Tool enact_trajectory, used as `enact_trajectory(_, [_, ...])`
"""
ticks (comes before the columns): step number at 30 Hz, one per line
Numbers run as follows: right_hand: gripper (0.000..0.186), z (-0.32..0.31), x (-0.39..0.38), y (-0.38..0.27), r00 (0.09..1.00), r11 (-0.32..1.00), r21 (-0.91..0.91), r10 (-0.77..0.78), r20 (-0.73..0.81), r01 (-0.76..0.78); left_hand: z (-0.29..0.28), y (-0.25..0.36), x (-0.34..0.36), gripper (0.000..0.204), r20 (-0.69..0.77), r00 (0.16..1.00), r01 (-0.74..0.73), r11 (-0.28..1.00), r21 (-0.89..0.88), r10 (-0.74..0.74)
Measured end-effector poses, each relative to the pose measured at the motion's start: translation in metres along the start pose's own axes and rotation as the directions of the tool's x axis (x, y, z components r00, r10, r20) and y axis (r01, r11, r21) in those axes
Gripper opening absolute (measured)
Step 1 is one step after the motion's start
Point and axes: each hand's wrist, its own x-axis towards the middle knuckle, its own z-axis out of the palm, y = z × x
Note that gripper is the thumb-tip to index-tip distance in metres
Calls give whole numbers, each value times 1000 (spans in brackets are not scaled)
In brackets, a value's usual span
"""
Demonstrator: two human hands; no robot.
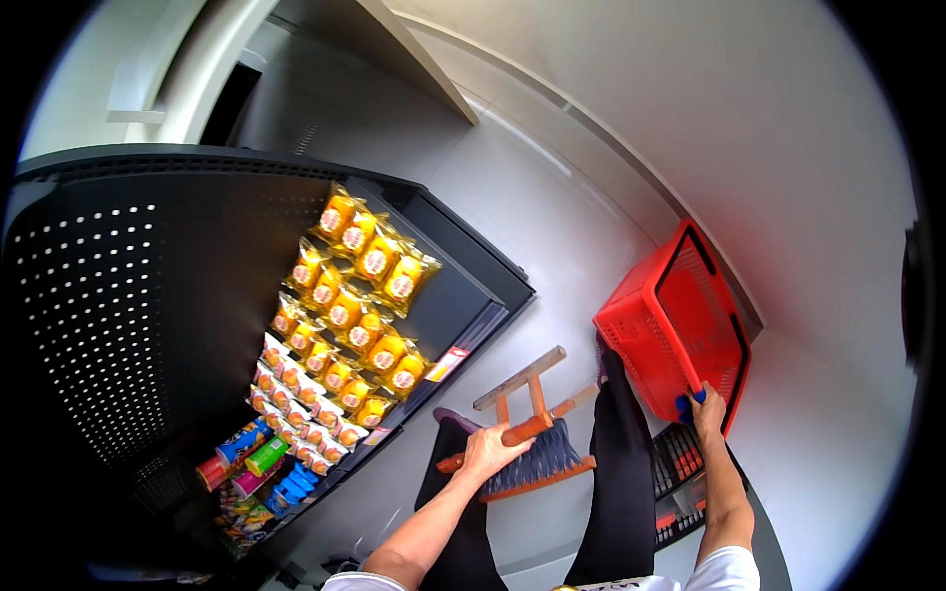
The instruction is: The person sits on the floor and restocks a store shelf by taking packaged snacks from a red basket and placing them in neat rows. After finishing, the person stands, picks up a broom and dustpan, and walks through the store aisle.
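My left hand (489, 451) is closed around a rail of a small folding stool (537, 463) with an orange-brown wooden frame and a dark strap seat. The stool hangs tilted between my legs. To the right, my right hand (708, 412) is closed at the near edge of a red plastic shopping basket (645, 340). A blue piece (684, 406) shows at its fingers; whether it is a handle grip or a cloth I cannot tell. The basket leans on its side against the white wall, its black-edged opening facing right.
Left stands a black perforated shelf unit (463, 256) with rows of yellow-wrapped packaged snacks (345, 310), white packs (296, 414) and coloured canisters (241, 440). A black rack with red parts (680, 458) lies beside my right leg. Behind is a grey wall panel (424, 59).
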Motion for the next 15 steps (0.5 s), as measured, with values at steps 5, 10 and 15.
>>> enact_trajectory(5, [26,-4,-3,-10,995,997,-60,54,81,-49,-29,17,-19,67,107,994,-32,986,164,14])
enact_trajectory(10, [28,-9,2,-21,995,997,-52,65,82,-61,-47,29,-36,63,81,994,-81,984,158,68])
enact_trajectory(15, [30,-33,9,-42,994,997,-33,74,76,-72,-66,42,-51,47,37,995,-101,980,171,96])
